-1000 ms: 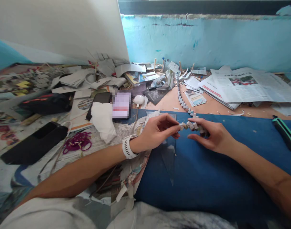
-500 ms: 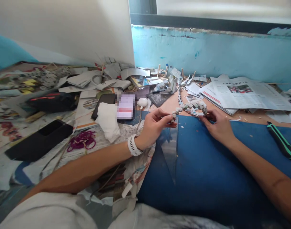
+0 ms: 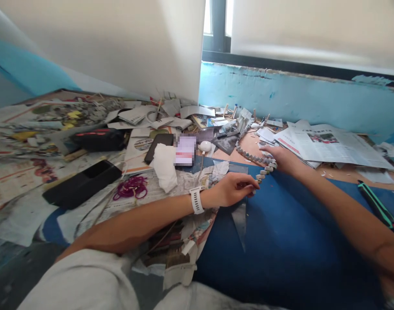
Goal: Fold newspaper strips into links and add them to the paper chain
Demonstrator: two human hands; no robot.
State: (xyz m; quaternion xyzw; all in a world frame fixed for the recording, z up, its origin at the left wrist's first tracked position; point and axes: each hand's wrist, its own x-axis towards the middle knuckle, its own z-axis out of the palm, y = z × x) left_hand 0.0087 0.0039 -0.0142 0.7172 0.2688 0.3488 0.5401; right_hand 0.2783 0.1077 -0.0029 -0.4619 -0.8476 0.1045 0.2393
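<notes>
My left hand [image 3: 237, 189], closed in a pinch, has the near end of a folded-paper chain [image 3: 264, 172] at its fingertips. The chain is made of small grey and white folded links. It bends beside my right hand [image 3: 283, 160], then trails back to the left over the tabletop. My right hand's fingers reach leftward behind the bend, and the chain rests against the hand; its thumb is mostly hidden. Below my left hand a clear plastic triangle [image 3: 240, 224] lies on the blue mat [image 3: 280, 241].
A green and black utility knife [image 3: 377, 206] lies at the right. Newspapers [image 3: 339, 144] are spread at the back right. To the left are a lit phone [image 3: 185, 150], a white tissue [image 3: 165, 168], purple cord [image 3: 130, 188], a black slab-like device [image 3: 82, 183] and piled paper scraps.
My left hand has moved right and nearer to me with the chain's end. My right hand's fingers have straightened from a pinch. The view has shifted up and left.
</notes>
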